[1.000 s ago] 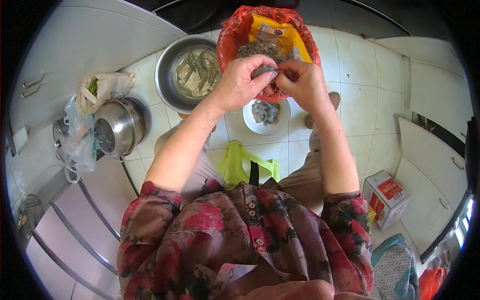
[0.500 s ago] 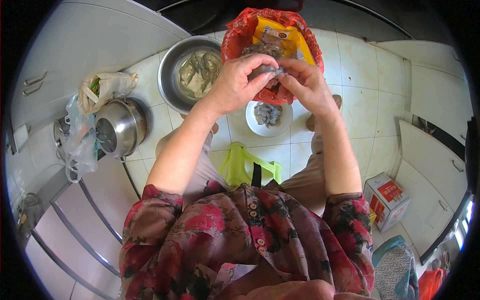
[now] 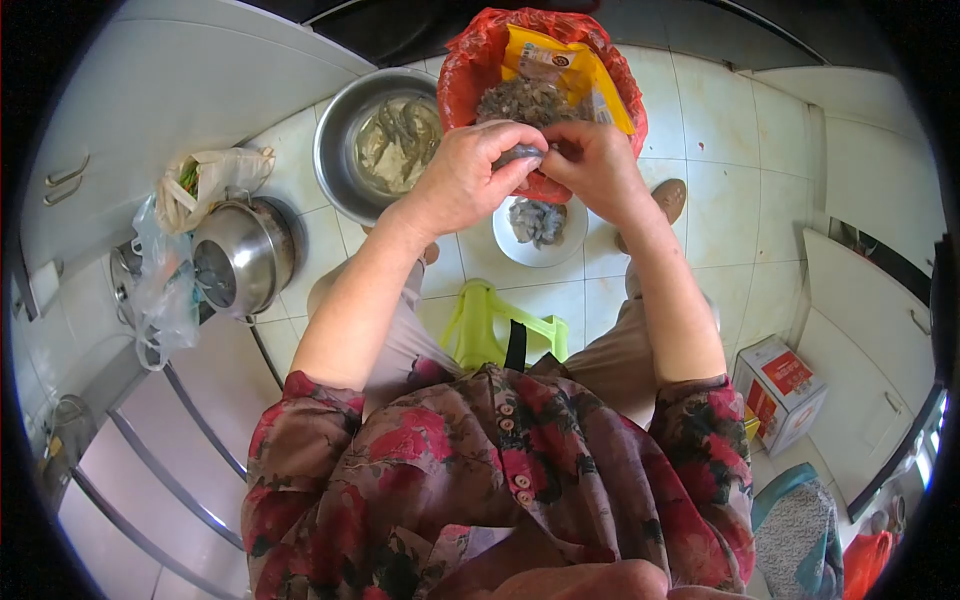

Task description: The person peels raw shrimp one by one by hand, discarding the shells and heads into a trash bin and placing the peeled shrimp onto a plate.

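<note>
Between my two hands is a grey shrimp (image 3: 519, 155). My left hand (image 3: 465, 172) has its fingers wrapped round the shrimp's body. Close beside it, the fingertips of my right hand (image 3: 597, 165) are pinched at the shrimp's right end. Both hands are over the near rim of a bin lined with a red plastic bag (image 3: 467, 70). A heap of shrimp shells (image 3: 530, 100) and a yellow packet (image 3: 590, 75) lie in the bin. Just below the hands, a white bowl (image 3: 510, 248) holds peeled shrimp (image 3: 538, 222). Whole shrimp (image 3: 402, 130) lie in a metal basin (image 3: 332, 165) to the left.
A green plastic stool (image 3: 475, 320) stands between my legs. At left are a steel pot (image 3: 240, 258) and plastic bags (image 3: 165, 290). To the right, a red-and-white carton (image 3: 782, 390) stands by the white cabinets (image 3: 870, 300). Tiled floor (image 3: 725, 210) surrounds the bin.
My right fingers have closed into a tighter pinch and turned at the shrimp's end. Both hands stay over the bin, and the view has shifted slightly.
</note>
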A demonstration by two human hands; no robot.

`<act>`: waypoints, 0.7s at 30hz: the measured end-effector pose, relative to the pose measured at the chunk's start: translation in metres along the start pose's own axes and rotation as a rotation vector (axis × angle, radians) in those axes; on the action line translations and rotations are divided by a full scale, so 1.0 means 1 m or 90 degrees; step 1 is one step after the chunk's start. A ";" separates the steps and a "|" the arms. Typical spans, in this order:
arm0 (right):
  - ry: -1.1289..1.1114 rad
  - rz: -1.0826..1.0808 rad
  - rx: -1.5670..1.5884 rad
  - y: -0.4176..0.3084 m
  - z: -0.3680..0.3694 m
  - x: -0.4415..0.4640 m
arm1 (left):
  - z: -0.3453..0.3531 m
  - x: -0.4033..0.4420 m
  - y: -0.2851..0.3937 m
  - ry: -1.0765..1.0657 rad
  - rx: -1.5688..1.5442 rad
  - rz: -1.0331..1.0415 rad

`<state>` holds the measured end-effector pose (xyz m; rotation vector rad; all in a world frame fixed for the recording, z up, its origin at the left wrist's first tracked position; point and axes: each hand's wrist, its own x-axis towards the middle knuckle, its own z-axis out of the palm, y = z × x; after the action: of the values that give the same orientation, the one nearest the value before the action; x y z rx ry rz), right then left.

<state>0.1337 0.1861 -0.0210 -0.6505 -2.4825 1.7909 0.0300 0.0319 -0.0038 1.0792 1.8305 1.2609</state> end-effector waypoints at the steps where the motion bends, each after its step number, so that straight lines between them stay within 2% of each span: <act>1: 0.012 0.014 -0.004 0.000 0.000 0.000 | 0.000 0.000 0.000 -0.002 0.001 0.000; 7: 0.056 0.026 0.019 0.005 0.004 0.007 | -0.002 0.000 0.003 0.033 -0.020 -0.023; 10: 0.057 0.020 -0.009 0.011 0.004 0.013 | -0.003 0.000 0.004 0.046 0.039 0.010; 13: 0.096 0.102 0.016 0.008 0.001 0.013 | -0.005 -0.001 0.000 0.054 -0.017 -0.023; 14: 0.098 0.102 0.018 0.010 -0.002 0.014 | -0.012 -0.002 -0.004 0.063 -0.099 -0.039; 15: 0.116 0.085 0.056 0.012 -0.009 0.015 | -0.017 -0.002 -0.006 0.072 -0.182 -0.055; 17: 0.105 0.066 0.115 0.008 -0.022 0.013 | -0.022 -0.001 -0.007 0.076 -0.205 -0.041; 21: 0.171 -0.034 0.101 0.005 -0.022 0.004 | -0.025 -0.001 -0.010 0.071 -0.273 0.003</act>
<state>0.1376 0.2085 -0.0191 -0.7508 -2.1427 1.7291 0.0064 0.0188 -0.0051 0.7890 1.5330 1.6500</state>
